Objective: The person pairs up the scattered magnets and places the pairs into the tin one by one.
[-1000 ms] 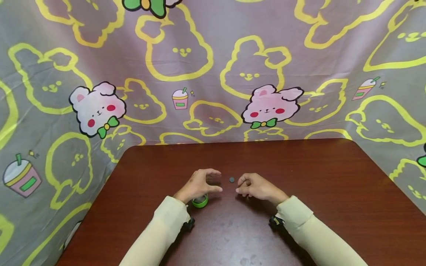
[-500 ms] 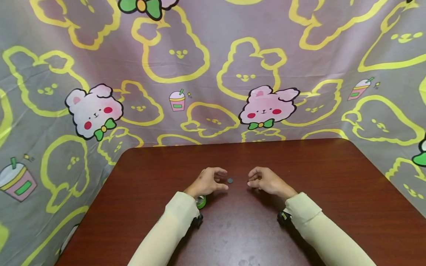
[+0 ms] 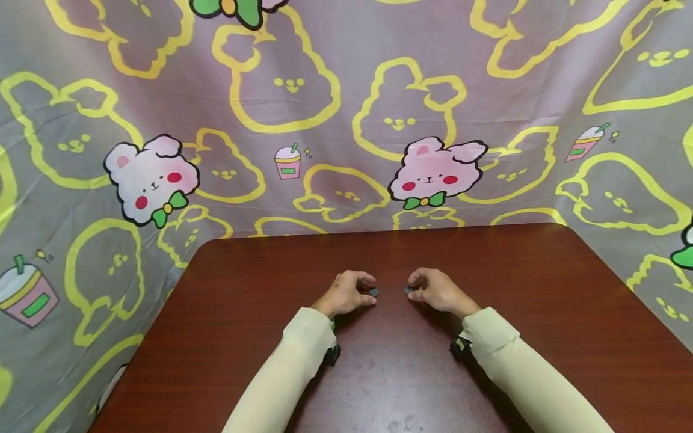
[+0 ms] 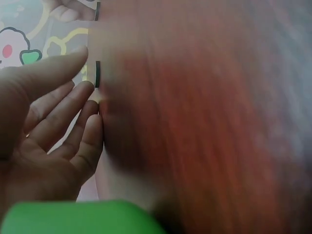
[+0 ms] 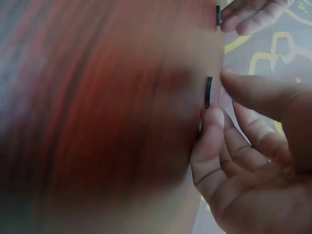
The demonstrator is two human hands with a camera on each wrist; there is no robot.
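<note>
Two small dark round discs stand out on the brown table. The left disc [image 3: 374, 292] is between the parted thumb and fingertips of my left hand [image 3: 344, 293], which curve loosely around it. In the left wrist view, a gap shows between the thumb and that disc [image 4: 97, 74]. My right hand [image 3: 440, 291] has its thumb and fingers parted around the right disc [image 3: 408, 290]. The right wrist view shows this disc [image 5: 208, 91] flat, with a fingertip right at its edge. A green round container [image 4: 78, 219] is mostly hidden behind my left wrist.
The brown table [image 3: 395, 373] reaches back to a cartoon-printed cloth [image 3: 346, 144] hanging around its back and sides. A dark wrist strap [image 3: 461, 347] shows beneath my right sleeve.
My left hand has moved right to the left disc, covering more of the green container. My right hand first shifted right; its fingers have since parted, and a second disc now shows before them.
</note>
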